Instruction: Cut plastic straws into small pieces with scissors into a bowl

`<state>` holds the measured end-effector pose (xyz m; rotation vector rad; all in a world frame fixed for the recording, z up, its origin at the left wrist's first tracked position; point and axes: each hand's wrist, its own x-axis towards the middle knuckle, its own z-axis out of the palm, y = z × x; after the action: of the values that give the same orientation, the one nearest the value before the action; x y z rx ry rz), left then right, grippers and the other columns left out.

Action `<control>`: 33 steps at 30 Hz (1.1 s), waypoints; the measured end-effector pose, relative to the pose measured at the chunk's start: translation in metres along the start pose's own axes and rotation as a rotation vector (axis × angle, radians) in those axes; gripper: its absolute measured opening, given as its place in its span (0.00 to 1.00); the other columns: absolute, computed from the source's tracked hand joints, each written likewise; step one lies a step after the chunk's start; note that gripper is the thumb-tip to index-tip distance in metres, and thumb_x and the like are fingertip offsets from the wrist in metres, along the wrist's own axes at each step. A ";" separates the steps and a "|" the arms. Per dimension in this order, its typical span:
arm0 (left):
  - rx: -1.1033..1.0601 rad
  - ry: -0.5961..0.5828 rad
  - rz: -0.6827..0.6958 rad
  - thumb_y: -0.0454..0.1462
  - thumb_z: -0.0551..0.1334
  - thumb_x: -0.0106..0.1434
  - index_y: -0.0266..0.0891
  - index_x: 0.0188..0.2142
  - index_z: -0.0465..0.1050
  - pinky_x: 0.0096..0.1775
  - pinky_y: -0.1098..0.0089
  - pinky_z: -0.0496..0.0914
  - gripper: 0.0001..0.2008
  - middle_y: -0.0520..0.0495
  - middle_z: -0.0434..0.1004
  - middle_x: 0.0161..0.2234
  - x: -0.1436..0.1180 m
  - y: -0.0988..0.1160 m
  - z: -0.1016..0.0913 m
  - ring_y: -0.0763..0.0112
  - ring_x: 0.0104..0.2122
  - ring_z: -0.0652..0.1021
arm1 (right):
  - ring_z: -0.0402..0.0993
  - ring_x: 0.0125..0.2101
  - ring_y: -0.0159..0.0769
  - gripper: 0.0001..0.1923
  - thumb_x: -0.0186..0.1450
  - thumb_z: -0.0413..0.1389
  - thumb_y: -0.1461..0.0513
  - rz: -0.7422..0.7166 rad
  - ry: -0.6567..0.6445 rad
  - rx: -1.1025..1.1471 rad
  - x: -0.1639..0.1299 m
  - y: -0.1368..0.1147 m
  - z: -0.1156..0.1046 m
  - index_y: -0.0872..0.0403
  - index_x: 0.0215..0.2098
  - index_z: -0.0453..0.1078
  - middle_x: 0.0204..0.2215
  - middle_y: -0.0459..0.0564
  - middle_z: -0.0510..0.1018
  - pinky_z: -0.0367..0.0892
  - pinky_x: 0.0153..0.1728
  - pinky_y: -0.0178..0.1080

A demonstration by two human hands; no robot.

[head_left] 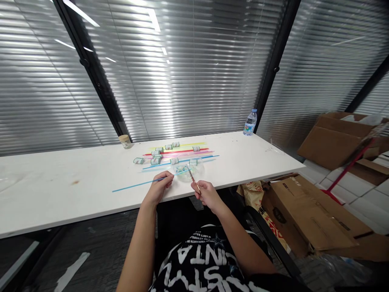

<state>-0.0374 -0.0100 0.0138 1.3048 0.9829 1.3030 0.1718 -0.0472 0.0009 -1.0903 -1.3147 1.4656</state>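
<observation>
My left hand point(159, 185) pinches a long, thin blue straw-like stick point(130, 187) near its right part, with the rest stretching left above the white table. Closed on a pair of scissors point(191, 175) with reddish handles, my right hand point(208, 194) is just to the right. The scissor blades meet the right end of the blue stick; whether they are apart there is too small to tell. Beneath this end sits a clear round bowl point(199, 173) holding small blue and green bits.
Several small green-and-white rolls point(139, 161) lie among yellow, red point(176, 152), pink and blue sticks on the white table point(91, 174). A lidded cup point(124, 141) stands back left, a water bottle point(250, 122) back right. Cardboard boxes point(316, 211) rest on the floor to the right.
</observation>
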 end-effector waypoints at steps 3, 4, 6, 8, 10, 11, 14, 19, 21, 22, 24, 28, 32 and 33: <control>0.002 -0.003 -0.001 0.43 0.68 0.54 0.37 0.21 0.67 0.25 0.74 0.52 0.15 0.55 0.59 0.18 0.000 0.000 0.000 0.78 0.21 0.59 | 0.48 0.15 0.22 0.26 0.59 0.57 0.43 -0.004 0.002 -0.016 0.001 0.001 0.000 0.54 0.21 0.56 0.16 0.41 0.63 0.43 0.16 0.30; 0.002 -0.004 -0.001 0.43 0.68 0.54 0.37 0.21 0.67 0.25 0.74 0.52 0.15 0.55 0.59 0.18 0.000 0.000 0.000 0.78 0.21 0.59 | 0.48 0.15 0.22 0.26 0.59 0.57 0.43 -0.006 0.002 -0.022 0.001 0.001 0.000 0.54 0.21 0.57 0.16 0.41 0.63 0.43 0.16 0.30; 0.002 -0.008 -0.001 0.43 0.68 0.54 0.37 0.21 0.67 0.25 0.74 0.52 0.15 0.55 0.59 0.18 0.000 0.000 0.000 0.78 0.21 0.59 | 0.48 0.15 0.22 0.26 0.59 0.57 0.43 -0.011 0.003 -0.035 0.001 0.001 -0.001 0.54 0.22 0.57 0.16 0.41 0.63 0.43 0.16 0.30; 0.004 -0.009 -0.001 0.43 0.68 0.54 0.37 0.21 0.67 0.25 0.74 0.52 0.15 0.55 0.59 0.18 0.000 0.000 0.000 0.78 0.21 0.60 | 0.48 0.15 0.22 0.26 0.59 0.58 0.42 -0.013 0.005 -0.044 0.001 0.001 -0.001 0.54 0.22 0.57 0.17 0.41 0.64 0.43 0.16 0.30; 0.008 -0.008 -0.005 0.43 0.68 0.54 0.37 0.21 0.67 0.26 0.74 0.53 0.16 0.55 0.59 0.18 0.000 0.000 0.000 0.78 0.21 0.60 | 0.48 0.15 0.23 0.26 0.58 0.58 0.42 -0.012 0.007 -0.047 0.001 0.001 -0.002 0.54 0.22 0.57 0.17 0.41 0.64 0.43 0.16 0.30; 0.010 -0.007 -0.007 0.43 0.68 0.54 0.37 0.20 0.67 0.26 0.74 0.53 0.16 0.55 0.59 0.18 0.000 -0.001 0.000 0.78 0.21 0.60 | 0.48 0.15 0.23 0.26 0.58 0.58 0.42 -0.012 0.008 -0.046 0.001 0.001 -0.002 0.54 0.22 0.57 0.17 0.41 0.64 0.43 0.16 0.30; 0.013 -0.003 -0.008 0.43 0.68 0.54 0.37 0.20 0.67 0.25 0.74 0.53 0.16 0.55 0.59 0.18 0.000 -0.001 0.000 0.78 0.21 0.60 | 0.49 0.15 0.23 0.26 0.58 0.58 0.42 -0.014 0.015 -0.045 0.002 0.002 -0.001 0.53 0.22 0.58 0.16 0.41 0.64 0.44 0.16 0.31; -0.042 -0.005 0.000 0.46 0.67 0.55 0.37 0.20 0.64 0.24 0.74 0.53 0.18 0.55 0.58 0.19 -0.001 0.002 0.002 0.78 0.21 0.60 | 0.49 0.15 0.23 0.26 0.57 0.59 0.43 -0.016 0.042 -0.025 0.001 0.000 0.000 0.53 0.21 0.57 0.15 0.41 0.63 0.44 0.16 0.31; -0.102 0.028 -0.003 0.48 0.66 0.56 0.38 0.18 0.61 0.23 0.74 0.53 0.21 0.55 0.57 0.18 0.000 0.003 0.003 0.78 0.20 0.59 | 0.48 0.14 0.23 0.26 0.58 0.58 0.43 -0.010 0.047 -0.002 0.000 -0.003 0.000 0.53 0.21 0.56 0.15 0.40 0.62 0.44 0.16 0.31; -0.134 0.050 -0.006 0.49 0.65 0.56 0.38 0.18 0.60 0.23 0.73 0.53 0.22 0.55 0.56 0.17 0.000 0.003 0.003 0.78 0.19 0.58 | 0.47 0.14 0.22 0.26 0.58 0.58 0.43 -0.004 0.050 0.010 -0.001 -0.005 -0.001 0.53 0.20 0.56 0.15 0.40 0.62 0.44 0.16 0.31; -0.188 0.091 -0.008 0.50 0.64 0.56 0.39 0.17 0.58 0.22 0.73 0.54 0.24 0.56 0.53 0.15 0.002 0.004 0.003 0.78 0.18 0.57 | 0.46 0.14 0.22 0.26 0.58 0.58 0.44 0.012 0.060 0.031 -0.002 -0.009 -0.001 0.53 0.20 0.55 0.15 0.40 0.61 0.43 0.16 0.31; -0.226 0.129 -0.015 0.47 0.65 0.57 0.39 0.15 0.57 0.22 0.73 0.54 0.23 0.57 0.51 0.14 0.003 0.003 0.002 0.79 0.16 0.57 | 0.46 0.14 0.22 0.25 0.58 0.58 0.44 0.036 0.076 0.044 -0.001 -0.011 -0.002 0.53 0.21 0.55 0.15 0.40 0.62 0.41 0.15 0.31; -0.207 0.129 -0.019 0.45 0.65 0.56 0.38 0.15 0.58 0.21 0.73 0.53 0.22 0.57 0.51 0.14 0.003 0.003 0.002 0.80 0.16 0.57 | 0.45 0.14 0.21 0.25 0.58 0.58 0.44 0.032 0.089 0.031 0.000 -0.010 -0.002 0.53 0.21 0.56 0.15 0.40 0.62 0.40 0.15 0.31; -0.199 0.130 -0.016 0.45 0.65 0.56 0.38 0.15 0.58 0.21 0.73 0.53 0.22 0.57 0.51 0.14 0.003 0.003 0.002 0.80 0.16 0.57 | 0.45 0.13 0.21 0.25 0.58 0.58 0.44 0.036 0.090 0.032 0.000 -0.010 -0.002 0.53 0.21 0.56 0.15 0.40 0.62 0.40 0.15 0.31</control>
<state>-0.0350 -0.0077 0.0172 1.0695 0.9243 1.4485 0.1740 -0.0462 0.0112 -1.1511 -1.2102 1.4426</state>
